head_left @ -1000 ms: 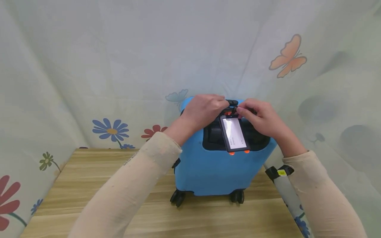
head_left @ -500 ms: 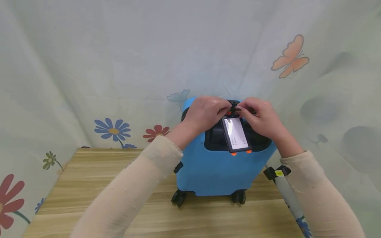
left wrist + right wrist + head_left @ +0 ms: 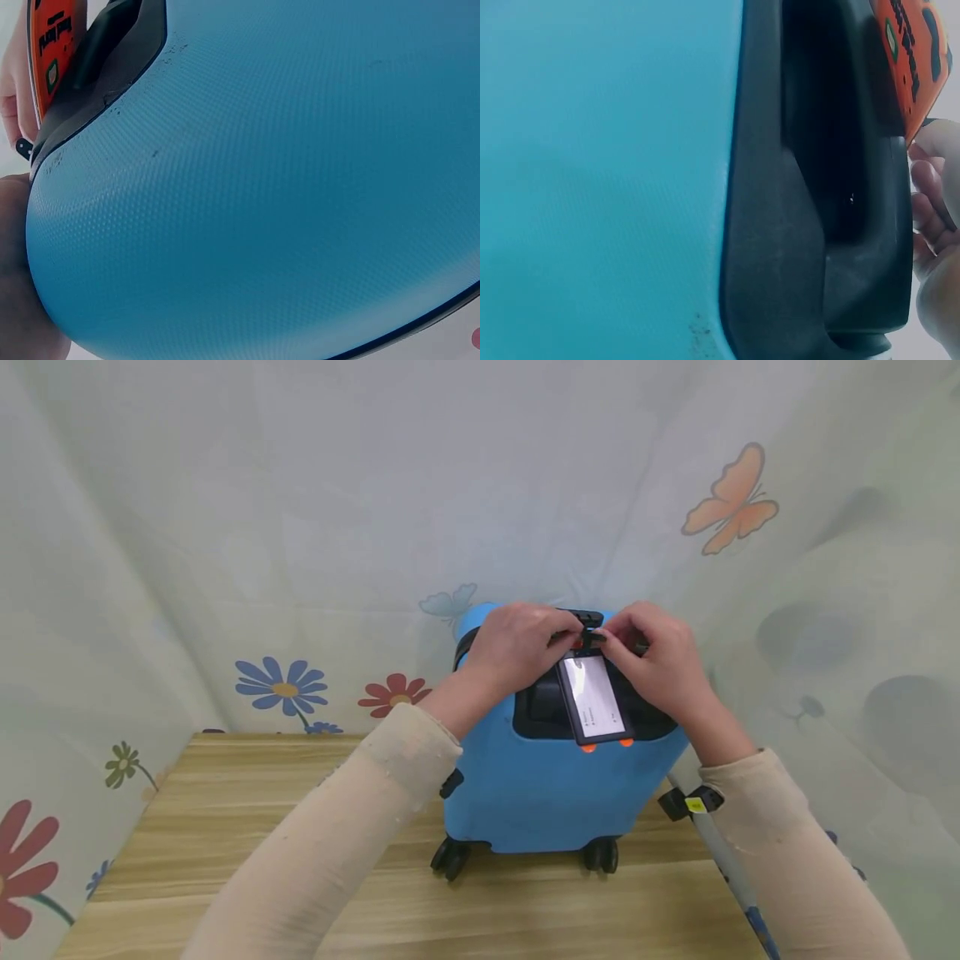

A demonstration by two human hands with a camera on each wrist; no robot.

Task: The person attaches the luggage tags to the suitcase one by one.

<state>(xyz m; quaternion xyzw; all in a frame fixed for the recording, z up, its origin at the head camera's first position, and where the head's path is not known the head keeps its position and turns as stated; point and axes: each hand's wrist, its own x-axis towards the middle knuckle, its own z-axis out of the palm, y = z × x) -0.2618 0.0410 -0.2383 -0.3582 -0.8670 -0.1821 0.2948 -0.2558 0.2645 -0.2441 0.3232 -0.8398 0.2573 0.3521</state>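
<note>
A blue suitcase (image 3: pixel 555 802) with a black recessed panel stands upright on its wheels in the head view. A luggage tag (image 3: pixel 596 697) with a black frame and white card hangs at its top; its orange back shows in both wrist views. My left hand (image 3: pixel 525 643) pinches the tag's black strap near the tag's upper end. From the other side my right hand (image 3: pixel 652 647) pinches the strap's short dark end (image 3: pixel 597 637) between thumb and forefinger. Just behind the fingertips is the black top handle (image 3: pixel 588 618). My left fingertips are partly hidden.
The suitcase stands on a wood-grain surface (image 3: pixel 277 827). A pale curtain (image 3: pixel 337 527) printed with flowers and butterflies hangs behind and at both sides. A black strap with a yellow label (image 3: pixel 695 805) shows by my right sleeve.
My left hand has shifted slightly right and down from the handle to the strap beside the right fingertips. The strap's dark end now points sideways between the hands. The suitcase stays in place.
</note>
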